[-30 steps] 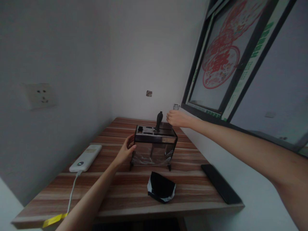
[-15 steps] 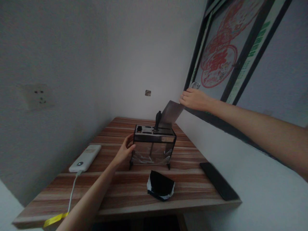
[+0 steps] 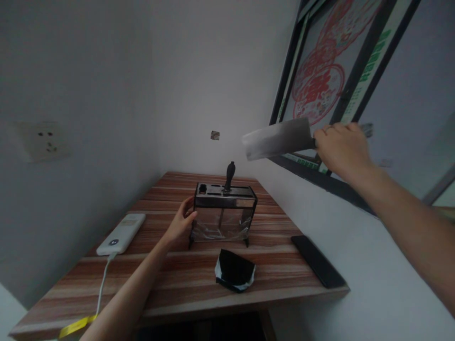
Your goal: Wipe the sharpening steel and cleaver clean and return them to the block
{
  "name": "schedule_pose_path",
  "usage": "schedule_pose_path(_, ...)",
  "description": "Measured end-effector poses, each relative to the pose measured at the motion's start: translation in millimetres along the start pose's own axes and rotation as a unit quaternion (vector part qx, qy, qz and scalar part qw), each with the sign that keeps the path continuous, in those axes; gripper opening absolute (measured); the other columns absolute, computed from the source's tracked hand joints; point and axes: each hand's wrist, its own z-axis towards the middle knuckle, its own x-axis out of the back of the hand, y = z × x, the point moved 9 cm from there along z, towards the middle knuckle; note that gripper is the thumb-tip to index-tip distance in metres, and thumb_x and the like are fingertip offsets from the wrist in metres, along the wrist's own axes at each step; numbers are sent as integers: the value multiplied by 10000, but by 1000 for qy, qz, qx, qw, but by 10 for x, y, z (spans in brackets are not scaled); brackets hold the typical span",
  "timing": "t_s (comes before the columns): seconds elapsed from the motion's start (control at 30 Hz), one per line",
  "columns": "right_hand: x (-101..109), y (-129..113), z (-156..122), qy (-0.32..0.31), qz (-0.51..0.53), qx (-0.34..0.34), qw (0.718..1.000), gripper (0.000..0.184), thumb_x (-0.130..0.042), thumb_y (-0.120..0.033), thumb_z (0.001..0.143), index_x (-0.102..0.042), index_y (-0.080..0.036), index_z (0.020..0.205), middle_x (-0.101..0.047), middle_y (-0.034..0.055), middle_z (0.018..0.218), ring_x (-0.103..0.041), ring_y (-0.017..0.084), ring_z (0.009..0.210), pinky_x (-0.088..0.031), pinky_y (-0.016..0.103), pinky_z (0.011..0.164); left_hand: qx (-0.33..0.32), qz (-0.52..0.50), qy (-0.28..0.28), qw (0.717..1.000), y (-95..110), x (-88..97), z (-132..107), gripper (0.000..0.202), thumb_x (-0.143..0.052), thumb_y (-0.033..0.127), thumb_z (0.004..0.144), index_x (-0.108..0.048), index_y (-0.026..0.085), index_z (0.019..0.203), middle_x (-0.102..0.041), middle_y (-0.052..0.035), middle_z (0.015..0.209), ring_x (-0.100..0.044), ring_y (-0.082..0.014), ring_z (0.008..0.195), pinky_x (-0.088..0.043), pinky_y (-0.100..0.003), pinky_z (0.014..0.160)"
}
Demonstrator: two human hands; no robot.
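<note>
"What's on the left?"

"A white power bank (image 3: 121,234) on the table (image 3: 177,279), its cable running toward the front edge. Then the left hand (image 3: 181,220), touching the left end of the knife block (image 3: 224,203), thumb at the near corner. How firmly it grips, I can't tell."

"How is that best done?"

"Steady sideways pressure, I'd say, with fingers well below the slots on top."

"Further along?"

"A black handle (image 3: 230,176) stands up from the block; a black pouch (image 3: 234,271) lies in front, near the table's front edge. Higher, to the right, is the cleaver (image 3: 280,138), wholly out of the block, blade pointing left. The right hand (image 3: 341,144) is wrapped around its grip."

"Good handling there?"

"A firm wrist and slow turns, I'd judge, blade away from the left arm."

"Any room?"

"Open air between blade and block, though that upright handle pokes into it. Rightward it tightens: a phone (image 3: 318,260) beside the wall below, the window (image 3: 320,90) behind. Wide swings that way seem unwise."
</note>
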Motion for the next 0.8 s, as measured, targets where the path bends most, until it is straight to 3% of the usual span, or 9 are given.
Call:
schedule_pose_path(0.13,-151,39,-529,12,67,-110,992,422,-376,-465,913,-597,-105,912,-633,176,781,-574,278,755,-354,357,642,-4,6,1,1000,36,6,-47,647,-607,482,769,-382,197,1304,-389,-133,1419,-369,-271,1311,-308,-408,1074)
schedule_pose_path(0.27,-333,-105,-1287,79,234,-223,943,418,-452,-543,858,-588,-150,897,-637,117,791,-576,245,719,-393,341,648,-47,42,29,998,241,65,-110,611,-564,476,810,-371,196,1317,-381,-139,1411,-359,-271,1313,-297,-423,1073)
schedule_pose_path(0.33,-466,-287,-1688,69,344,-271,896,388,-498,-541,832,-574,-168,910,-633,90,807,-582,231,723,-415,340,674,-87,86,79,989,453,139,-188,508,-483,440,870,-384,202,1308,-413,-123,1377,-383,-254,1290,-303,-420,1067)
schedule_pose_path(0.43,-624,-675,-2244,26,512,-329,793,303,-515,-499,836,-550,-201,873,-601,49,782,-565,193,703,-427,312,679,-163,196,174,951,871,201,-440,363,-479,331,884,-462,206,1224,-502,-92,1242,-461,-239,1185,-336,-404,1034)
schedule_pose_path(0.5,-663,-956,-2542,4,601,-346,720,280,-499,-489,848,-542,-213,844,-557,23,716,-525,168,647,-417,288,631,-209,258,172,927,1104,58,-633,258,-499,263,866,-525,211,1117,-564,-73,1103,-521,-230,1071,-389,-379,970)
schedule_pose_path(0.57,-686,-1214,-2766,-13,683,-348,642,264,-475,-473,868,-527,-219,818,-502,-1,641,-484,149,595,-400,272,583,-221,296,56,928,1167,-310,-758,184,-459,214,876,-567,220,1025,-614,-56,960,-568,-208,944,-445,-338,864)
schedule_pose_path(0.63,-704,-1408,-2925,-15,749,-341,568,274,-465,-483,870,-525,-219,828,-480,-7,615,-467,142,575,-395,270,558,-192,331,-135,914,1032,-829,-895,203,-449,212,885,-596,220,1025,-643,-57,953,-585,-201,924,-455,-331,847)
schedule_pose_path(0.7,-750,-1540,-3057,-20,789,-345,507,306,-478,-517,853,-530,-216,834,-474,-10,597,-449,132,542,-384,264,520,-169,338,-276,883,862,-1255,-1072,250,-485,242,883,-591,225,1109,-644,-64,1082,-555,-215,1068,-418,-358,947)
schedule_pose_path(0.8,-866,-1698,-3230,-56,807,-377,450,371,-534,-573,795,-537,-203,784,-437,-27,538,-389,105,462,-328,238,436,-127,329,-391,850,595,-1635,-1253,515,-580,361,841,-448,235,1322,-479,-81,1376,-395,-232,1297,-314,-388,1075)
